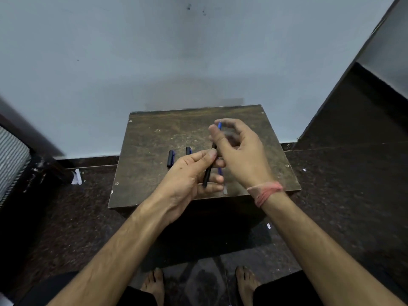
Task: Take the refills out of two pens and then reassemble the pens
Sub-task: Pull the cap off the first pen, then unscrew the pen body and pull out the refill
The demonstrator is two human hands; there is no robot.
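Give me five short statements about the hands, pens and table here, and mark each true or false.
1. The left hand grips a black pen barrel. True.
2. The right hand lies flat on the wooden table. False: it is raised, pinching a blue refill.
3. Two pen caps lie on the table. True.
4. The caps lie right of the hands. False: left.
5. A red wrist thread is on the left wrist. False: right.

Worn, scuffed wooden table; matt black plastic pen barrel; speckled polished stone floor

Left hand grips black barrel; right hand seemingly pinches blue refill.
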